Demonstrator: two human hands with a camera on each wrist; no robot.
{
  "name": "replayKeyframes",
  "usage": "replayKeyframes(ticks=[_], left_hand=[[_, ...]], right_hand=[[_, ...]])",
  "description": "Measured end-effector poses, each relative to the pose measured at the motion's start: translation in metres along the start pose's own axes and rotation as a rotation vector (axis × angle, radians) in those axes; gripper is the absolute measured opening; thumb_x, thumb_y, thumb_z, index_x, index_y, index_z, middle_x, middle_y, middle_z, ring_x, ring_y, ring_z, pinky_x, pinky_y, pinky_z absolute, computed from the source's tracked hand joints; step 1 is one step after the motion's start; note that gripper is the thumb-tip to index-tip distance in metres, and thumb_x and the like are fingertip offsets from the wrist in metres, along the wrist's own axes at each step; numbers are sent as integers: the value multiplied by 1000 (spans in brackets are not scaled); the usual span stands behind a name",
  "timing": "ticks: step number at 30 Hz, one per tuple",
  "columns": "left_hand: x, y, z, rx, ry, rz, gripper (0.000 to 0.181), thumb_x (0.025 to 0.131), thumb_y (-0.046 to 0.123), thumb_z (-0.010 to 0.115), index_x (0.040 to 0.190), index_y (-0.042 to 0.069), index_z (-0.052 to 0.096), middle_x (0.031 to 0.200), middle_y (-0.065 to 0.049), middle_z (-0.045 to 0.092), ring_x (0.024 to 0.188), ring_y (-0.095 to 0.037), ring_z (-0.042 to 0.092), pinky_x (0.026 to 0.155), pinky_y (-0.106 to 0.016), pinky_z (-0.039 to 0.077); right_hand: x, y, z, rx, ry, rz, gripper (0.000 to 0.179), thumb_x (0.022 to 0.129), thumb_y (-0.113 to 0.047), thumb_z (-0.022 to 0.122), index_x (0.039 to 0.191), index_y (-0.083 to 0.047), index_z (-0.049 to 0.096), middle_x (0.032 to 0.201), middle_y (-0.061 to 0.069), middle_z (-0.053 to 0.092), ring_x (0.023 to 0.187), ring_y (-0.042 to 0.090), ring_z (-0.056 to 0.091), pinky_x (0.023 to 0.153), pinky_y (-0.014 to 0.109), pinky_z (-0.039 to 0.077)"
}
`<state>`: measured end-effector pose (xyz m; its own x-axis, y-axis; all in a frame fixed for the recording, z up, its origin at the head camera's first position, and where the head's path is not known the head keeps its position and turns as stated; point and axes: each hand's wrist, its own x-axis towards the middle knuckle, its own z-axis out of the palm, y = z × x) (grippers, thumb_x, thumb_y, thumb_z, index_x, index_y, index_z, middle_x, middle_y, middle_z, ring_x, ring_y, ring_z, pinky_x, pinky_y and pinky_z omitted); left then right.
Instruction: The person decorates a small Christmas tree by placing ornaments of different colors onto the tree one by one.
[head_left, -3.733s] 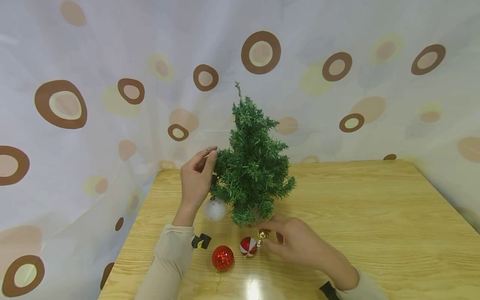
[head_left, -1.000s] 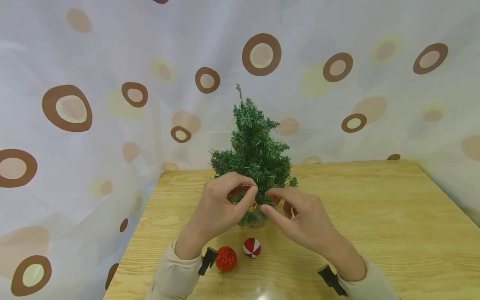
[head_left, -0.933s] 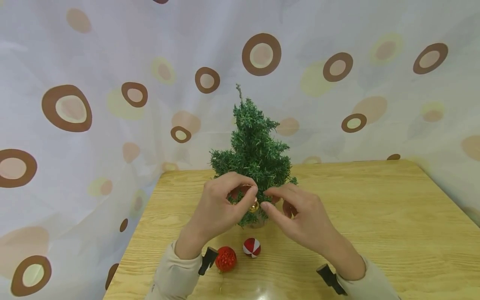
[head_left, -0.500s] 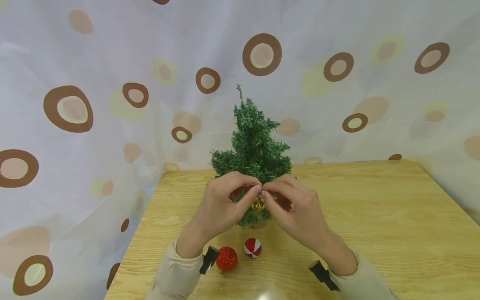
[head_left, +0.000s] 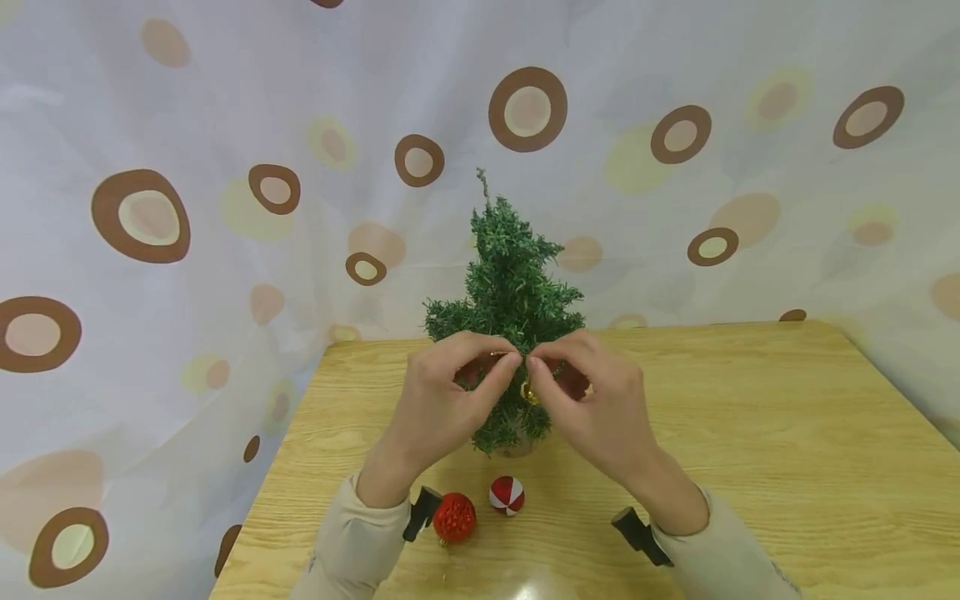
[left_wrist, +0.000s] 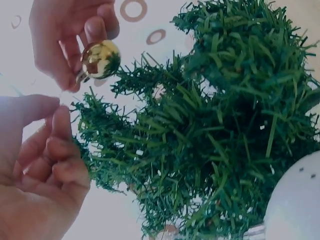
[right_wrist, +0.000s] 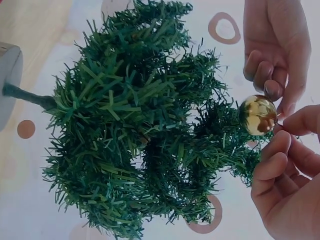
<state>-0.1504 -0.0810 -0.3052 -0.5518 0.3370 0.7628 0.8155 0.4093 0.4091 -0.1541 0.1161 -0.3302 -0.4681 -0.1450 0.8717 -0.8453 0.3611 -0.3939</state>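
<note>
A small shiny gold bauble [head_left: 529,392] hangs between my hands, in front of a green artificial Christmas tree [head_left: 516,258]. My left hand [head_left: 450,392] pinches its thin hanging thread between thumb and forefinger. Opposite, fingertips almost meeting the left ones, my right hand [head_left: 600,400] pinches the thread close to the bauble's cap. In the right wrist view the gold bauble [right_wrist: 258,115] overlaps the branch tips of the tree [right_wrist: 145,125]. A white bauble [left_wrist: 297,200] hangs low on the tree in the left wrist view; the left hand and arm hide it in the head view.
On the wooden table [head_left: 735,433], before the tree, lie a red glittery bauble [head_left: 454,517] and a smaller red-and-white one [head_left: 507,495]. Dark wrist mounts [head_left: 637,536] stick out from both sleeves. A patterned curtain [head_left: 600,50] closes off the back and left.
The left hand came from the tree's left side; the right raised the gold bauble from the table. In the last second, the right fingers closed in on the thread and both hands rose slightly.
</note>
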Motion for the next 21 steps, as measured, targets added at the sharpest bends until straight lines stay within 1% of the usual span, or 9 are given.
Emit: replayKeyframes(ticks=[5,9,12,15,21], left_hand=[[2,1,4,19,70,-99,7,98,10,75,102,6,79,78,-2,68,61,-8,50,56,-23,43],[3,0,7,26,91,-159,9,99,13,74,102,6,79,75,-2,66,59,-8,48,55,-24,40],[3,-1,8,28,98,-175,10,100,13,73,102,6,80,76,-2,68,59,-8,48,55,-24,40],[3,-1,9,33,102,-177,12,101,13,72,103,6,80,77,-2,70,58,-7,49,55,-24,41],[2,-1,9,38,103,-178,13,101,13,71,103,6,81,75,-3,71,57,-7,50,55,-23,42]], right_hand=[[4,1,2,-19,14,50,13,90,4,75,97,-7,79,82,2,67,60,5,48,56,17,40],[4,2,5,-24,26,76,10,91,3,76,95,-5,79,80,3,67,59,5,48,56,17,40],[3,3,7,-33,32,93,9,91,3,76,94,-5,79,79,4,66,59,5,49,56,16,41],[2,4,8,-40,33,101,9,91,3,76,94,-5,79,78,4,66,59,5,49,55,16,40],[1,5,9,-49,28,96,8,91,2,76,93,-5,79,77,3,65,58,4,44,54,16,37]])
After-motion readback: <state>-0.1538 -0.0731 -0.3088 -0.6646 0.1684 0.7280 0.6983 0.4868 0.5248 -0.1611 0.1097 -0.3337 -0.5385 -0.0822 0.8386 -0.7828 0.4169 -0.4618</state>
